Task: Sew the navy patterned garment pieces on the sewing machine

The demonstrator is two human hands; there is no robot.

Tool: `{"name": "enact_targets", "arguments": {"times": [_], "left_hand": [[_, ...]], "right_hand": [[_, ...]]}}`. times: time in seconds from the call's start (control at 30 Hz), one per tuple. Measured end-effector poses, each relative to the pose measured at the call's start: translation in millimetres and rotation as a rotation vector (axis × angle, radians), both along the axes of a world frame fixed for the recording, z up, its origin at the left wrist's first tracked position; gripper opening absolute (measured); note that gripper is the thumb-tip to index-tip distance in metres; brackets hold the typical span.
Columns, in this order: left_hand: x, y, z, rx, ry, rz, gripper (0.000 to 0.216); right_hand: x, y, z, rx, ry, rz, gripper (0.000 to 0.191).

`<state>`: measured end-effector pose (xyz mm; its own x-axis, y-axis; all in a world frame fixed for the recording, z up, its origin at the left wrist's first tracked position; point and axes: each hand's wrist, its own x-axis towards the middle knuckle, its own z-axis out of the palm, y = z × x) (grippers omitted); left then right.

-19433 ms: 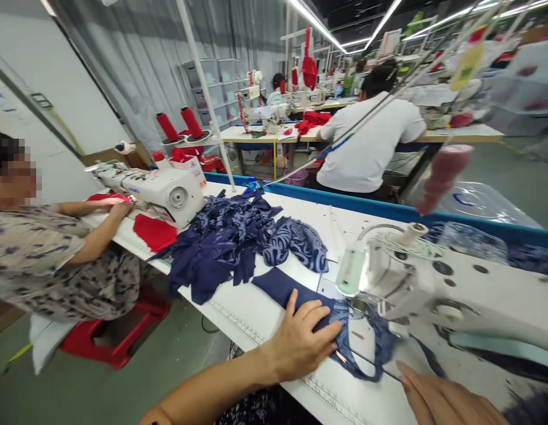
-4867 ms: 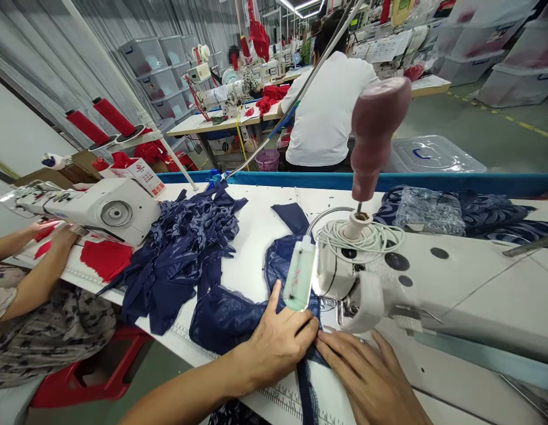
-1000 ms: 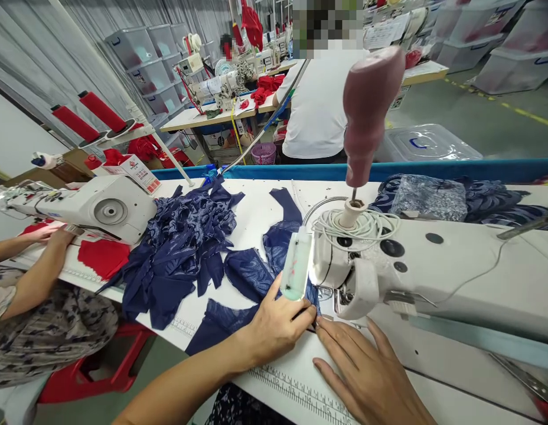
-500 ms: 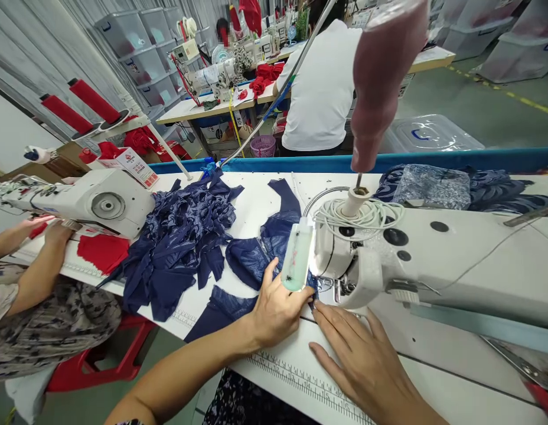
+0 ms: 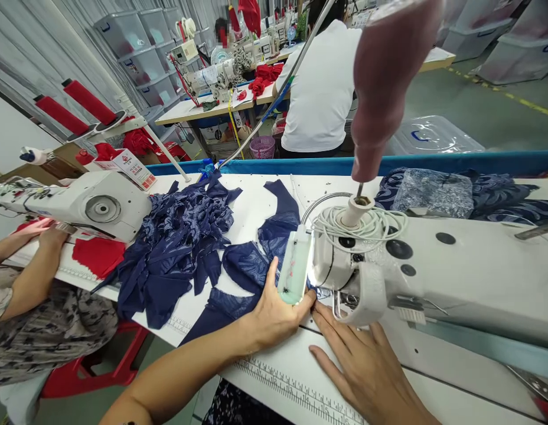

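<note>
Lying under left hand [image 5: 276, 316], navy fabric [image 5: 250, 268]

White worktable [image 5: 265, 206], two sewing machines [image 5: 433, 277], navy fabric pile [image 5: 180, 242], red fabric piece [image 5: 97, 257]

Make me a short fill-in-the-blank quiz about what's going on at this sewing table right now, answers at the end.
1. The left hand presses down a piece of ______ fabric beside the sewing machine.
2. The right hand lies flat on the ______ table.
3. The co-worker's hand rests by a piece of ______ cloth.
4. The loose heap of cut pieces lies to the ______ of the left hand.

Answers: navy blue; white; red; left
</note>
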<state>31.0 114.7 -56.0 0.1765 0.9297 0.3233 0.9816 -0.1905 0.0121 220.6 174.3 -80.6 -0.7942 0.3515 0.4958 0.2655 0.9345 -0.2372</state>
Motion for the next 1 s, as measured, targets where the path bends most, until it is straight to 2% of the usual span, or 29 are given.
{"name": "enact_targets", "arguments": {"times": [0.1,0.17,0.3,0.37,0.47,0.57,0.67,0.77,0.87,0.93,1.0], "left_hand": [[-8,1,4.7,-0.050,-0.062,-0.059,0.008],[-13,-3,10.9,-0.055,-0.142,-0.081,0.011],[-27,-10,24.3,-0.042,-0.210,-0.053,0.022],[-35,-10,29.3,-0.031,-0.158,-0.056,0.022],[-38,-7,34.5,-0.013,-0.018,-0.057,0.019],[-18,-11,32.8,0.090,0.154,-0.044,0.018],[16,-21,17.9,0.182,0.222,0.089,0.022],[38,-24,-1.9,0.102,0.180,0.338,0.021],[29,-16,-9.4,0.033,0.112,0.508,0.019],[18,-11,-5.4,0.017,0.072,0.577,0.016],[10,-9,1.9,0.020,0.026,0.571,0.013]], "right_hand": [[0,3,4.0,-0.010,0.014,0.011,0.040],[2,9,9.9,-0.001,0.028,0.045,0.036],[3,26,17.5,0.147,-0.006,0.047,0.032],[0,34,15.1,0.209,-0.059,0.020,0.038],[-9,42,6.6,0.180,-0.081,0.030,0.040],[-18,47,-0.9,0.159,-0.040,0.024,0.034],[-22,48,-3.6,0.152,0.012,0.003,0.028],[-23,48,-1.4,0.121,0.052,-0.014,0.028],[-24,47,3.4,0.089,0.079,-0.027,0.031],[-24,46,5.7,0.071,0.085,-0.027,0.035],[-24,46,5.8,0.055,0.085,-0.023,0.037]]}}
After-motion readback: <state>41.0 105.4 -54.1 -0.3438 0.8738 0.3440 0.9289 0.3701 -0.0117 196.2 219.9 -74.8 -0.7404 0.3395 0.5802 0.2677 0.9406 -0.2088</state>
